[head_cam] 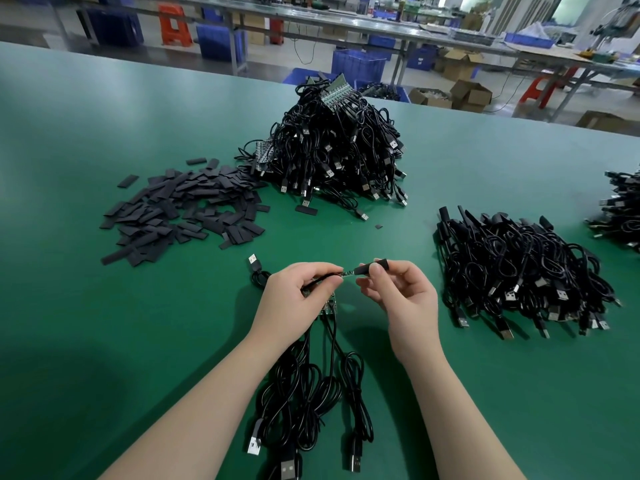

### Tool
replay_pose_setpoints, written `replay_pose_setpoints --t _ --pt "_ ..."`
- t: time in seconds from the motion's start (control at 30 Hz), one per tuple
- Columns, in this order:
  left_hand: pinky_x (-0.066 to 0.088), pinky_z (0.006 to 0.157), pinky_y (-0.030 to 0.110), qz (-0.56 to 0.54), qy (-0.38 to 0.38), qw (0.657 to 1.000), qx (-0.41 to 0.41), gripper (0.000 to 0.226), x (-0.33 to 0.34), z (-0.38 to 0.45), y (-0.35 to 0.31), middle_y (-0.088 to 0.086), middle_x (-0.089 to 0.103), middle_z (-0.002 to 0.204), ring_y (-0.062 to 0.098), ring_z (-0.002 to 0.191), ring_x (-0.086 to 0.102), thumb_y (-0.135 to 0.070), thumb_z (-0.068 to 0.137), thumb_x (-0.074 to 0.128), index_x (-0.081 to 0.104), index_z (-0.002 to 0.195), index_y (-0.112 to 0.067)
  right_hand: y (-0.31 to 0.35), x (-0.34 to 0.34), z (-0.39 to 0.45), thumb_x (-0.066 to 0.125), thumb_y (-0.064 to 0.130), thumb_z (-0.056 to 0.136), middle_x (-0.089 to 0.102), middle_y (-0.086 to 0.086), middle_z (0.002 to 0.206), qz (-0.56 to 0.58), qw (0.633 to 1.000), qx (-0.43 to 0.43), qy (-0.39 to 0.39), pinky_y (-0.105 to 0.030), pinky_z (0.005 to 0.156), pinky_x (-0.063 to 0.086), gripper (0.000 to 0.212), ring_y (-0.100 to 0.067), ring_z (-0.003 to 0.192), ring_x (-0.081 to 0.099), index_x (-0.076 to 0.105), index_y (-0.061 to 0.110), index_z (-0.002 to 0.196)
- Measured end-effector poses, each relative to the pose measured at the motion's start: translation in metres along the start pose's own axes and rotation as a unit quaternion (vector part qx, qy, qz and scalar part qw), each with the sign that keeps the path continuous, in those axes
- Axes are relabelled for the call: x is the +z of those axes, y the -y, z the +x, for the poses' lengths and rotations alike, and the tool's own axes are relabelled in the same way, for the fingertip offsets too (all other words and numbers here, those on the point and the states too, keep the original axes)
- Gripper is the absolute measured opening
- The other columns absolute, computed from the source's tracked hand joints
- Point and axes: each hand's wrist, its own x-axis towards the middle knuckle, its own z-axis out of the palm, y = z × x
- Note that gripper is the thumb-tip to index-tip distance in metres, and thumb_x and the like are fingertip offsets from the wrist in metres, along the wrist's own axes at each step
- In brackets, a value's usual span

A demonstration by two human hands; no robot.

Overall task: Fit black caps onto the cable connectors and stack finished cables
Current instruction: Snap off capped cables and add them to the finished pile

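— What do your hands have hold of?

— At the near middle of the green table (104, 341), my left hand (298, 299) pinches the bare end of a cable (341, 274) between thumb and curled forefinger, with more small green boards and cable ends bunched under that palm. My right hand (398, 292) pinches a black cap (372, 266) between thumb and forefinger, its other fingers loosely curled. The cap's open mouth sits right at the tip of the connector; how far it has slid on, I cannot tell.

— And the cables from that bunch?

— They trail in black loops (311, 393) toward the near edge between my forearms, USB plugs lying at the bottom. One more plug (252, 262) pokes out just left of my left hand.

— Where is the stock?

— Loose caps (180, 209), flat black sleeves, are spread over the left middle of the table. Just to their right, toward the far edge, stands a tall heap of uncapped cables (332, 150), green boards showing at its top. One stray cap (306, 210) lies at the foot of that heap.

— And the finished ones?

— A low stack of capped cables (519, 271) lies right of my right hand, well apart from it, capped ends toward the far side, plugs toward the near side. Another cable pile (620, 209) is cut off by the right edge.

— Beyond the table?

— Long workbenches (346, 26), blue crates (358, 65), cardboard boxes (471, 95), orange stools (175, 26).
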Motion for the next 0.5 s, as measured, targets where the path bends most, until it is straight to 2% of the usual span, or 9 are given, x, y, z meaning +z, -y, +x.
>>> replay_pose_setpoints --t 0.2,0.4,0.5 --pt "0.049 0.080 0.011 -0.006 0.012 1.000 -0.007 0.018 -0.0004 0.0001 0.0014 -0.028 0.070 0.096 -0.003 0.092 0.066 -0.024 0.087 0.070 0.073 0.096 -0.040 -0.0007 0.0036 -0.0017 0.068 0.000 0.088 0.076 -0.002 0.084 -0.028 0.999 -0.005 0.031 -0.021 0.071 0.057 0.009 -0.017 0.077 0.074 0.067 0.009 0.090" --pt "0.052 0.083 0.016 -0.013 -0.008 1.000 -0.008 0.024 -0.0021 -0.0016 -0.0004 -0.026 0.071 0.094 -0.003 0.093 0.066 -0.025 0.082 0.078 0.072 0.097 -0.043 -0.0022 0.0057 -0.0026 0.068 0.002 0.088 0.077 -0.003 0.084 -0.020 1.000 0.004 0.021 -0.020 0.070 0.057 0.007 -0.016 0.076 0.074 0.067 0.009 0.091" --pt "0.053 0.078 0.017 -0.014 -0.025 0.999 -0.018 0.023 -0.0011 -0.0028 -0.0021 -0.025 0.071 0.089 -0.002 0.086 0.068 -0.026 0.079 0.080 0.073 0.089 -0.046 -0.0044 0.0063 -0.0031 0.069 0.004 0.088 0.077 -0.004 0.084 -0.011 1.000 0.006 0.024 -0.021 0.070 0.057 0.008 -0.015 0.077 0.074 0.067 0.011 0.091"
